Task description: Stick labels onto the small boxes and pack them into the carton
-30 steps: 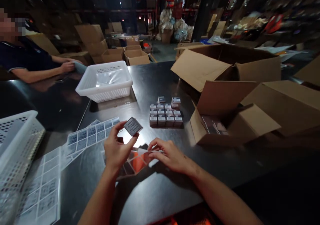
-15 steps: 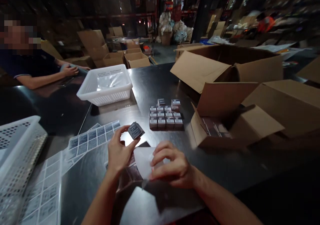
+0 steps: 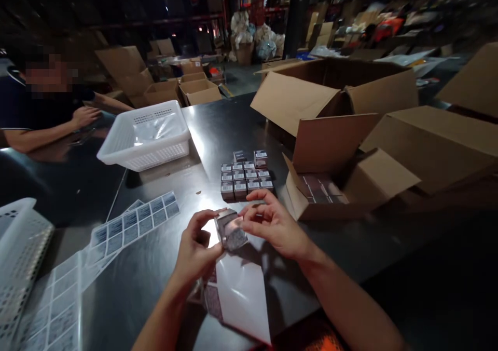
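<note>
My left hand (image 3: 200,244) grips a small dark box (image 3: 227,224) between thumb and fingers, tilted above the table. My right hand (image 3: 270,224) is at the box's right side, thumb and forefinger pinching the edge of a grey printed sticker label (image 3: 236,238) against it; how much of the label is stuck down I cannot tell. Below both hands lies a label sheet (image 3: 243,291) with its blank white backing folded up, covering part of its dark printed side. Just beyond stand several small boxes (image 3: 246,182) in close rows, barcodes showing.
Label sheets (image 3: 134,224) lie at the left. A white basket (image 3: 146,138) holds clear plastic; another basket (image 3: 29,257) stands at the left edge. An open carton (image 3: 322,195) with dark boxes inside and a larger carton (image 3: 334,89) stand right. A co-worker (image 3: 46,107) sits far left.
My right hand has moved up from the label sheet to the box. My left hand has brought the box rightward and lower, and the sheet's white backing now lies spread below. The view has shifted right.
</note>
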Demonstrator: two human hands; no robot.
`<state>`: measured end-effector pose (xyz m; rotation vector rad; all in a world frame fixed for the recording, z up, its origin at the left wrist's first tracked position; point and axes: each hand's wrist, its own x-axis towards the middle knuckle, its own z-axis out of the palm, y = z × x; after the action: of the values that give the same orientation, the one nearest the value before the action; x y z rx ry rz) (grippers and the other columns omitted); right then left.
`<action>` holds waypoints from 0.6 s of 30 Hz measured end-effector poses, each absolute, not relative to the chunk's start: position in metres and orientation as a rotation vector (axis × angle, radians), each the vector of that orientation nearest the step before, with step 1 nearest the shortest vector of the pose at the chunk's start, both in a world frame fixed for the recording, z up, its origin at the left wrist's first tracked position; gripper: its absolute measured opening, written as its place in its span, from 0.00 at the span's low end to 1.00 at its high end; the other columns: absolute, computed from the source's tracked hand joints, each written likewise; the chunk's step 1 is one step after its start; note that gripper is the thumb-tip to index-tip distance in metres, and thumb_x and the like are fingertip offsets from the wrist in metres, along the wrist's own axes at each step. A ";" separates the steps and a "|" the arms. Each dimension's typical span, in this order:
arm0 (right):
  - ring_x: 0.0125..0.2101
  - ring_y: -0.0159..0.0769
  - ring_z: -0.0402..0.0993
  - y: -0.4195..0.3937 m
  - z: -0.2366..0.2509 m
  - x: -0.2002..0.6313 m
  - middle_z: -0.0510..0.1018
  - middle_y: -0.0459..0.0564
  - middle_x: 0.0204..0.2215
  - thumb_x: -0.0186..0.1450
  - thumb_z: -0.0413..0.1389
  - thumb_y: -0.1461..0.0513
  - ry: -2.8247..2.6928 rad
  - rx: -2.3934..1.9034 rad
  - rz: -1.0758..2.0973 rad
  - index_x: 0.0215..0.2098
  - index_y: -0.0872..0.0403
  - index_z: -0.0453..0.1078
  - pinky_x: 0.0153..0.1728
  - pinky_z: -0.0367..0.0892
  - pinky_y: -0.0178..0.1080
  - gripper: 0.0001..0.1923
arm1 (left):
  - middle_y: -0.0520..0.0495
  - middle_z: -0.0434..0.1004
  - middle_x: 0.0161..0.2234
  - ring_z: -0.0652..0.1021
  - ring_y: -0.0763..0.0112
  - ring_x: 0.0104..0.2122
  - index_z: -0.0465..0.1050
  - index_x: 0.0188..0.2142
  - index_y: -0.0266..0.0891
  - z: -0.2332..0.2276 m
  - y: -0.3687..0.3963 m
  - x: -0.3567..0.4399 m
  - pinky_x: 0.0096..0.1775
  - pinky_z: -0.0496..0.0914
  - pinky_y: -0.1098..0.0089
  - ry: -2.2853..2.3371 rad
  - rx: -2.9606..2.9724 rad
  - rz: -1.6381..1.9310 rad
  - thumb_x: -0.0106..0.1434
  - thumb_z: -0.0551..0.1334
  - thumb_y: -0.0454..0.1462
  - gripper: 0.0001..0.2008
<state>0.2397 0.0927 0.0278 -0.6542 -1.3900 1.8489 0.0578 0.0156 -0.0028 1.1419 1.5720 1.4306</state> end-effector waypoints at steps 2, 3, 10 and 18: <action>0.36 0.34 0.77 0.090 0.027 0.237 0.74 0.37 0.24 0.55 0.70 0.57 -1.375 -0.680 1.837 0.46 0.48 0.59 0.42 0.70 0.39 0.29 | 0.44 0.81 0.48 0.57 0.89 0.15 0.69 0.42 0.41 -0.005 0.015 0.056 0.18 0.51 0.79 1.570 1.149 1.441 0.43 0.68 0.32 0.24; 0.36 0.34 0.77 0.089 0.027 0.236 0.74 0.36 0.25 0.55 0.70 0.57 -1.372 -0.697 1.831 0.46 0.47 0.57 0.41 0.71 0.39 0.29 | 0.44 0.81 0.48 0.57 0.89 0.15 0.69 0.42 0.41 -0.007 0.015 0.056 0.18 0.51 0.80 1.566 1.155 1.441 0.43 0.67 0.31 0.24; 0.31 0.31 0.76 0.089 0.026 0.235 0.76 0.37 0.27 0.55 0.70 0.57 -1.348 -0.753 1.822 0.45 0.47 0.55 0.33 0.69 0.34 0.30 | 0.47 0.81 0.48 0.57 0.89 0.15 0.72 0.43 0.42 -0.011 0.014 0.054 0.18 0.51 0.79 1.557 1.186 1.422 0.44 0.67 0.31 0.24; 0.30 0.30 0.74 0.088 0.026 0.234 0.74 0.36 0.25 0.53 0.71 0.58 -1.310 -0.756 1.833 0.44 0.48 0.55 0.33 0.67 0.34 0.31 | 0.49 0.82 0.45 0.58 0.89 0.15 0.73 0.43 0.42 -0.010 0.016 0.054 0.17 0.51 0.80 1.561 1.201 1.430 0.43 0.67 0.30 0.24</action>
<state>0.2342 0.0881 0.0262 -0.7563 -1.3102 1.8334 0.0543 0.0157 -0.0105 1.2014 1.5610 1.4301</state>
